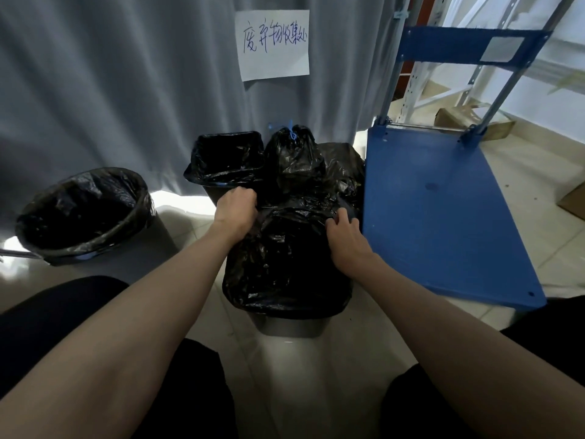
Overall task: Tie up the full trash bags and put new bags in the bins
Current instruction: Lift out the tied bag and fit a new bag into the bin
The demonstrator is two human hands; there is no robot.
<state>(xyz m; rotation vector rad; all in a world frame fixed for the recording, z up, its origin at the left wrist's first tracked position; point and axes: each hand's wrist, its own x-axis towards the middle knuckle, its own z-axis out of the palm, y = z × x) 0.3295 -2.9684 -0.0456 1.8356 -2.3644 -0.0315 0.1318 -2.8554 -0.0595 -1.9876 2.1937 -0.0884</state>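
Both bare forearms reach forward and down over a grey plastic bin [289, 327] on the pale tiled floor [316, 369]. The left hand [235, 207] is curled, gripping the far-left edge of the crinkled black plastic trash bag [285, 264] draped over that bin; the right hand [343, 237] pinches the bag's right edge — fingers bent into the film. Just behind stands a tied black bag with a blue drawstring [292, 153], beside a black-lined square bin [228, 160]. A black-lined round bin [82, 213] sits well to the left; a blue platform cart [443, 217] stands close on the right — before a grey curtain [110, 74].
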